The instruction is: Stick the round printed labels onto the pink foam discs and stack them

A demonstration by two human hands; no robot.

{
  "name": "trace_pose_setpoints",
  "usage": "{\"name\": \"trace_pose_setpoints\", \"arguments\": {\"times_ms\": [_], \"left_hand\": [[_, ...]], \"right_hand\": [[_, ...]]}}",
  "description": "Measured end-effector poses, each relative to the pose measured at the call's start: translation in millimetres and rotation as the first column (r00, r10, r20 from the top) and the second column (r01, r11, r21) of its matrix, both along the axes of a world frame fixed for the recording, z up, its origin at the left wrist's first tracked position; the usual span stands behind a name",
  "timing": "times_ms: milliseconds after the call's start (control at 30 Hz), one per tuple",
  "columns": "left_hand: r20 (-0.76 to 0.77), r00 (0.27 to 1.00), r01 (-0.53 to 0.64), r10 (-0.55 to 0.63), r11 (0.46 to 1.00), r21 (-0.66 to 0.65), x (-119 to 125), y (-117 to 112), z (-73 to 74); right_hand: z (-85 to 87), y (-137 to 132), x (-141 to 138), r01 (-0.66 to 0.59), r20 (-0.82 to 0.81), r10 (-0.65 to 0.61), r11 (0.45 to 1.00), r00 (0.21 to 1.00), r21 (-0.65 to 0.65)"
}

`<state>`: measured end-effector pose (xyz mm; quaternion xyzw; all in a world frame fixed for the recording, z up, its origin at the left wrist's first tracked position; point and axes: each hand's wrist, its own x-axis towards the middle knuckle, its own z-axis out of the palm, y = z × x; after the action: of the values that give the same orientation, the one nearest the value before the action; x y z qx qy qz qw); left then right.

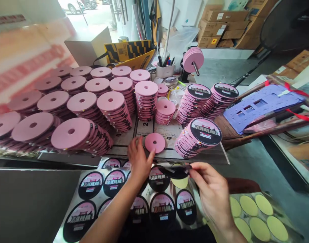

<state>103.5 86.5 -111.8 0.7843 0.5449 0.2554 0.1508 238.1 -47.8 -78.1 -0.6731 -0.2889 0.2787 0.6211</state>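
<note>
My left hand [138, 158] rests with fingers spread on a sheet of round black-and-pink stickers [93, 189], its fingertips touching the edge of a single pink disc [155, 142] lying flat on the table. My right hand [211, 190] pinches one round black sticker [175, 171], peeled up from the sheet and seen almost edge-on. Under it shows a bare yellowish circle of backing [180, 183]. A leaning stack of pink discs with stickers on top [198, 138] stands just beyond my right hand.
Many stacks of plain pink discs [76, 111] cover the left and back of the table. Two more stickered stacks [207, 99] lean at the right. A used backing sheet with empty circles [260, 216] lies at lower right. A purple plastic plate [260, 104] and cartons [225, 23] sit beyond.
</note>
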Motion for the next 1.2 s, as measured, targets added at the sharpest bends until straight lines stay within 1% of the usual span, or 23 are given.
{"name": "trace_pose_setpoints", "arguments": {"times_ms": [67,100,167,233,333,400,433,533,600,700,733,767,800,833,867,900,933,967,1033,1067,1100,1133,1200], "left_hand": [[-0.109,0.994,0.015,-0.018,1.000,-0.026,7.3,13.5,4.0],[-0.131,0.990,0.039,-0.043,0.999,-0.038,10.5,16.9,4.2],[-0.111,0.990,0.083,-0.089,0.995,-0.060,15.5,17.9,2.3],[-0.062,0.994,0.088,-0.094,0.992,-0.085,18.8,15.0,0.1],[-0.027,1.000,-0.012,0.008,0.985,-0.170,21.1,14.1,0.7],[0.053,0.995,-0.065,0.081,0.964,-0.257,21.9,16.5,3.7],[0.118,0.988,-0.057,0.095,0.954,-0.296,22.3,17.5,5.5],[0.322,0.944,0.043,0.071,0.942,-0.333,23.2,15.7,10.3],[0.415,0.910,0.126,0.022,0.937,-0.326,22.2,9.9,12.3],[0.535,0.845,0.243,-0.022,0.907,-0.346,14.7,-2.7,16.6],[0.592,0.806,0.285,-0.004,0.879,-0.383,10.3,-7.5,19.3],[0.658,0.751,0.331,0.048,0.836,-0.438,5.2,-12.6,22.8],[0.720,0.681,0.379,0.134,0.777,-0.503,-0.4,-18.0,27.1],[0.759,0.602,0.428,0.248,0.703,-0.568,-6.3,-24.0,32.0],[0.765,0.526,0.472,0.371,0.621,-0.626,-12.2,-30.4,36.9],[0.741,0.469,0.505,0.480,0.543,-0.671,-18.0,-37.1,41.6],[0.706,0.442,0.531,0.553,0.473,-0.703,-23.6,-44.0,45.6],[0.674,0.432,0.566,0.600,0.401,-0.720,-29.0,-50.6,48.6],[0.647,0.434,0.666,0.627,0.261,-0.699,-38.5,-62.0,52.1],[0.652,0.431,0.709,0.624,0.212,-0.672,-42.4,-66.1,52.8],[0.660,0.421,0.738,0.623,0.188,-0.648,-45.3,-68.8,53.2],[0.664,0.406,0.748,0.628,0.190,-0.636,-47.3,-70.4,53.5],[0.658,0.367,0.719,0.657,0.248,-0.649,-48.0,-70.6,54.3]], "right_hand": [[-3.3,20.2,-4.6,-0.065,-0.153,0.069,0.997,0.986,0.029],[-4.8,26.2,-6.3,-0.072,-0.187,0.080,0.996,0.979,0.047],[-6.7,30.5,-6.6,-0.065,-0.194,0.076,0.996,0.978,0.064],[-6.8,28.0,-3.1,-0.054,-0.168,0.066,0.996,0.984,0.073],[-5.7,21.2,3.0,-0.058,-0.138,0.070,0.994,0.988,0.088],[-5.1,18.0,4.4,-0.065,-0.139,0.077,0.994,0.987,0.087],[-4.8,17.2,4.2,-0.067,-0.151,0.079,0.994,0.985,0.083],[-1.7,18.0,2.1,-0.060,-0.227,0.075,0.996,0.971,0.073],[3.6,21.2,1.5,-0.040,-0.307,0.061,0.996,0.950,0.074],[15.0,27.5,2.7,-0.037,-0.437,0.063,0.997,0.897,0.068],[18.6,29.4,3.2,-0.053,-0.469,0.075,0.997,0.880,0.060],[21.7,30.8,3.3,-0.077,-0.494,0.092,0.996,0.865,0.051],[24.0,31.8,2.9,-0.111,-0.513,0.117,0.993,0.850,0.043],[25.4,32.3,1.9,-0.150,-0.531,0.146,0.988,0.835,0.035],[26.0,32.3,0.3,-0.194,-0.550,0.178,0.981,0.816,0.030],[25.8,31.9,-1.7,-0.235,-0.569,0.207,0.972,0.796,0.026],[25.0,31.1,-4.0,-0.265,-0.585,0.228,0.964,0.778,0.022],[24.0,29.9,-6.3,-0.284,-0.599,0.237,0.959,0.765,0.018],[22.2,27.1,-9.8,-0.290,-0.616,0.229,0.957,0.753,0.001],[21.7,25.6,-11.1,-0.286,-0.621,0.217,0.958,0.754,-0.012],[21.6,24.2,-12.1,-0.281,-0.620,0.206,0.959,0.757,-0.025],[21.6,22.8,-13.0,-0.279,-0.616,0.197,0.960,0.763,-0.038],[21.8,20.6,-15.6,-0.269,-0.591,0.185,0.962,0.785,-0.057]]}}
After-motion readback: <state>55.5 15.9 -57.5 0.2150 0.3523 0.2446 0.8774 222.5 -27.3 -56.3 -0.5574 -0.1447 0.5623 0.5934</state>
